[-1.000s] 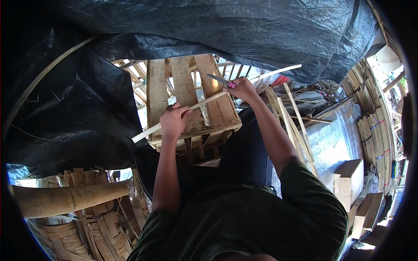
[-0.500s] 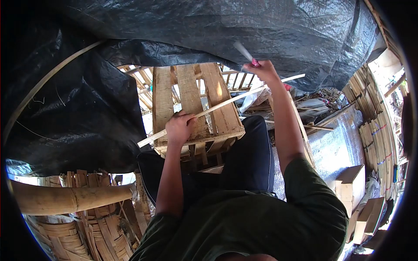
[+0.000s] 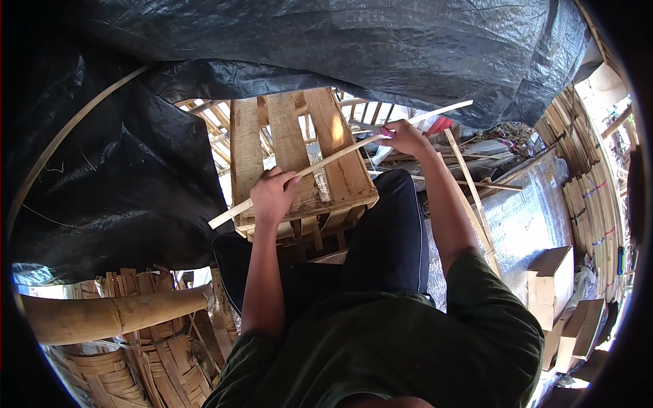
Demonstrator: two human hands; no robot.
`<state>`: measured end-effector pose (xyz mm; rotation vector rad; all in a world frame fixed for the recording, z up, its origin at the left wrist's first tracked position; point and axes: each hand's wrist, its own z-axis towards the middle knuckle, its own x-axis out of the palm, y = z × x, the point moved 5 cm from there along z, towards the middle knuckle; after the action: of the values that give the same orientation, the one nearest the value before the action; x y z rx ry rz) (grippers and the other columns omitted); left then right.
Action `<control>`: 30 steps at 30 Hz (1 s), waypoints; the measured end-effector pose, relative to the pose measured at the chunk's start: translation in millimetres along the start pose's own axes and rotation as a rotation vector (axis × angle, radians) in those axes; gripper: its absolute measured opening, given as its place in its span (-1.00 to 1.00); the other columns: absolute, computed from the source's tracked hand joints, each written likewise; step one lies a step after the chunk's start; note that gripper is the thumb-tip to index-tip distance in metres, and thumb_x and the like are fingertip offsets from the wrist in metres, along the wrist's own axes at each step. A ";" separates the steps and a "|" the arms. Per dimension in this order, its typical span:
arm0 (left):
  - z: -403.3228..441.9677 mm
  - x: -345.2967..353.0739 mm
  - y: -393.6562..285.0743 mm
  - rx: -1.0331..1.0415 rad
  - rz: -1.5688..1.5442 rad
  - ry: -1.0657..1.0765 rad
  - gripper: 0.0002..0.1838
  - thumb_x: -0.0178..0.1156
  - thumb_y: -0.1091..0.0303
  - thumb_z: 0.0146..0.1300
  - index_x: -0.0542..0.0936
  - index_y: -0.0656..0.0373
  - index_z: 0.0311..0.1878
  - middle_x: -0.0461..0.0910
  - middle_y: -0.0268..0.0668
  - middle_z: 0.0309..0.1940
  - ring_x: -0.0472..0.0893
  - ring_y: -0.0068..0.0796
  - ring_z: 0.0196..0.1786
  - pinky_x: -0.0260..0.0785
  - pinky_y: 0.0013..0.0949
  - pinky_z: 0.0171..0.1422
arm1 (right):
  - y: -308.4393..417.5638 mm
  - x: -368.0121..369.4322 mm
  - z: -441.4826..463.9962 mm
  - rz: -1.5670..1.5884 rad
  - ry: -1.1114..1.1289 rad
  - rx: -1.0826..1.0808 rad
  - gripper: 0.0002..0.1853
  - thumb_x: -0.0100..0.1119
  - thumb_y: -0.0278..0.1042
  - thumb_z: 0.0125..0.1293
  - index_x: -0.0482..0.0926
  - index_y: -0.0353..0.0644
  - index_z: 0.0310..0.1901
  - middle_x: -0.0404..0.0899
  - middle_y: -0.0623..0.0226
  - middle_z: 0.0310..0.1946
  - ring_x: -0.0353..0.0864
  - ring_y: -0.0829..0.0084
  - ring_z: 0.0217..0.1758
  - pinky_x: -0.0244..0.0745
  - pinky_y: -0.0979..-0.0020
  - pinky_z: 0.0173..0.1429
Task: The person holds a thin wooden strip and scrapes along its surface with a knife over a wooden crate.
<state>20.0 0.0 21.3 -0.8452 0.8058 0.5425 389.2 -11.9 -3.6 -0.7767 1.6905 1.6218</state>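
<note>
A long pale strip of bamboo or wood (image 3: 328,160) slants across a slatted wooden crate (image 3: 282,129), its left end low and its right end high. My left hand (image 3: 273,195) is closed round the strip near its lower left end, over the crate's front edge. Farther right, my right hand (image 3: 407,138) holds a knife (image 3: 366,126) by its pink handle, against the strip. The blade points left and is partly blurred.
Black plastic sheeting (image 3: 136,177) hangs at the left and across the top. A thick bamboo pole (image 3: 115,317) lies at lower left. Loose wooden strips (image 3: 469,183), a silvery sheet (image 3: 520,221), cardboard boxes (image 3: 549,282) and bundled bamboo slats (image 3: 597,211) are on the right.
My right hand lifted off the strip with the knife, then came back down to it, somewhat farther right than at first. My left hand keeps its hold on the strip.
</note>
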 end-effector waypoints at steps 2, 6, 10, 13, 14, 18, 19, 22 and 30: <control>-0.2 0.2 0.0 0.009 0.005 -0.011 -0.88 0.40 0.19 0.18 0.76 -0.04 -0.26 0.59 -0.34 -0.41 0.65 -0.17 -0.27 0.50 -0.14 -0.20 | 11.9 -10.5 -12.7 0.008 -0.239 0.126 -0.55 0.49 0.00 0.12 0.72 -0.17 -0.09 0.75 0.09 -0.28 0.74 0.05 -0.14 0.57 0.19 -0.02; -1.0 0.3 0.3 0.028 0.007 -0.021 -0.88 0.41 0.21 0.17 0.76 -0.03 -0.26 0.60 -0.34 -0.39 0.64 -0.18 -0.27 0.50 -0.17 -0.18 | 6.5 -0.9 -5.1 -0.147 -0.196 0.147 -0.59 0.48 0.05 0.14 0.74 -0.04 -0.09 0.73 0.08 -0.24 0.72 0.04 -0.05 0.58 0.09 0.02; 2.3 -11.2 1.0 0.033 -0.026 -0.004 -0.86 0.42 0.20 0.17 0.75 -0.03 -0.26 0.62 -0.36 -0.36 0.65 -0.20 -0.25 0.48 -0.17 -0.09 | -11.9 -0.1 3.1 -0.135 -0.183 0.068 -0.58 0.47 0.06 0.14 0.75 0.00 -0.05 0.73 0.08 -0.20 0.70 -0.01 -0.02 0.58 0.10 0.05; 0.6 -31.8 7.9 -0.046 0.173 -0.087 -0.79 0.46 0.16 0.13 0.71 0.01 -0.26 0.66 -0.35 -0.30 0.66 -0.25 -0.19 0.40 -0.13 0.04 | -29.1 -0.7 3.6 -0.085 -0.257 0.097 -0.57 0.48 0.03 0.13 0.74 -0.03 -0.04 0.72 0.02 -0.17 0.70 -0.01 -0.02 0.56 0.08 0.06; 2.5 -32.5 17.5 -0.180 0.057 0.030 -0.76 0.46 0.15 0.14 0.71 0.07 -0.26 0.66 -0.33 -0.28 0.67 -0.24 -0.15 0.42 -0.15 0.03 | -31.1 -4.0 2.3 -0.086 -0.256 0.101 -0.57 0.48 0.03 0.13 0.74 -0.03 -0.04 0.72 0.02 -0.17 0.70 -0.01 -0.02 0.56 0.08 0.06; 8.9 -34.2 19.7 -0.120 0.005 0.108 -0.75 0.45 0.15 0.18 0.71 0.14 -0.28 0.66 -0.29 -0.33 0.68 -0.21 -0.24 0.48 -0.20 -0.09 | -34.7 -8.9 7.4 -0.044 -0.214 0.102 -0.61 0.47 -0.01 0.17 0.72 -0.12 -0.10 0.72 0.03 -0.25 0.72 0.01 -0.12 0.56 0.12 -0.02; 10.7 -33.0 15.8 -0.016 0.073 0.095 -0.76 0.44 0.17 0.20 0.72 0.16 -0.29 0.66 -0.28 -0.36 0.68 -0.20 -0.29 0.49 -0.22 -0.14 | -37.8 -11.6 8.1 0.030 -0.264 0.127 -0.63 0.48 -0.04 0.17 0.72 -0.13 -0.12 0.72 0.05 -0.29 0.72 0.02 -0.16 0.56 0.14 -0.05; 20.7 -22.1 9.6 -0.057 -0.075 0.135 -0.80 0.41 0.20 0.23 0.74 0.14 -0.29 0.65 -0.26 -0.39 0.67 -0.18 -0.35 0.49 -0.21 -0.21 | -48.2 -16.3 8.4 0.077 -0.402 0.091 -0.68 0.47 -0.16 0.20 0.69 -0.17 -0.12 0.70 0.06 -0.35 0.72 0.04 -0.24 0.55 0.19 -0.11; 47.1 38.1 -11.8 -0.025 -0.075 0.126 -0.83 0.36 0.18 0.27 0.74 0.06 -0.25 0.66 -0.34 -0.33 0.68 -0.19 -0.29 0.50 -0.17 -0.19 | -70.2 -7.9 -9.5 0.287 -0.687 0.143 -0.73 0.07 -0.28 0.42 0.62 -0.34 -0.14 0.69 -0.05 -0.39 0.71 0.00 -0.33 0.56 0.16 -0.25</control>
<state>69.7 36.1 15.1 -0.9356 0.8798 0.4371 449.2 -25.3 -39.7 0.1125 1.4164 1.6687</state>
